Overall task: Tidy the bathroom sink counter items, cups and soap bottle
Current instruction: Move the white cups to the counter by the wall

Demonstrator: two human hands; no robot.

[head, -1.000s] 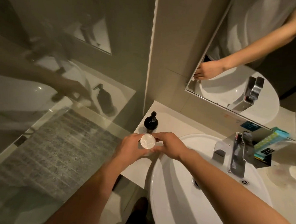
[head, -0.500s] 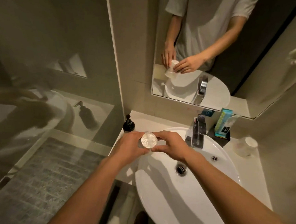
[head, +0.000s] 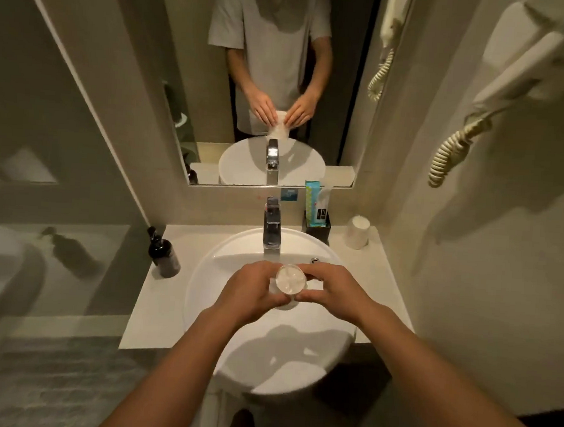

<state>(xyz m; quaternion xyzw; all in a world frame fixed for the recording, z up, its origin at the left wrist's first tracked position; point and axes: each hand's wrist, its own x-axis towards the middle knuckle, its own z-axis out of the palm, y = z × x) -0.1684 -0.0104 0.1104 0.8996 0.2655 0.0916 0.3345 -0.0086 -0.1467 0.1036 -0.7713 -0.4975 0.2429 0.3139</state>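
Observation:
Both hands hold a small clear cup [head: 290, 279] covered in crinkled plastic wrap above the middle of the white sink basin [head: 217, 275]. My left hand [head: 252, 292] grips its left side and my right hand [head: 333, 292] pinches its right side. A dark soap bottle with a pump [head: 163, 254] stands on the counter's left part. A second wrapped cup [head: 357, 232] rests upside down at the counter's back right.
A chrome tap [head: 272, 227] rises behind the basin. A black holder with a blue packet [head: 317, 212] stands to its right. A mirror [head: 341, 85] fills the wall above. A glass panel is at the left, and a wall-mounted hairdryer with a coiled cord [head: 456, 148] hangs at the right.
Both hands have carried the cup from the counter's left edge, beside the soap bottle, to over the middle of the basin. My view has swung right and upward.

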